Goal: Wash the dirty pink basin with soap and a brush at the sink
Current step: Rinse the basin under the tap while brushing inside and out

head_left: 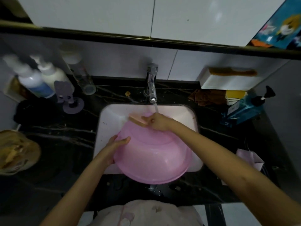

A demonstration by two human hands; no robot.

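The pink basin (151,154) lies upside down and tilted over the white sink (110,115), its underside facing me. My left hand (116,144) holds its left rim, thumb on the outside wall. My right hand (157,122) grips a pink brush (137,119) with pale bristles at the basin's far edge. Water runs from the chrome tap (152,85) and lands by my right hand.
On the dark marble counter stand white pump bottles (40,79) and a purple holder (68,98) at the left, and a blue pump dispenser (246,106) and a brown cloth (206,97) at the right. A white wall shelf (228,80) carries a comb. Water has pooled at the counter's front edge.
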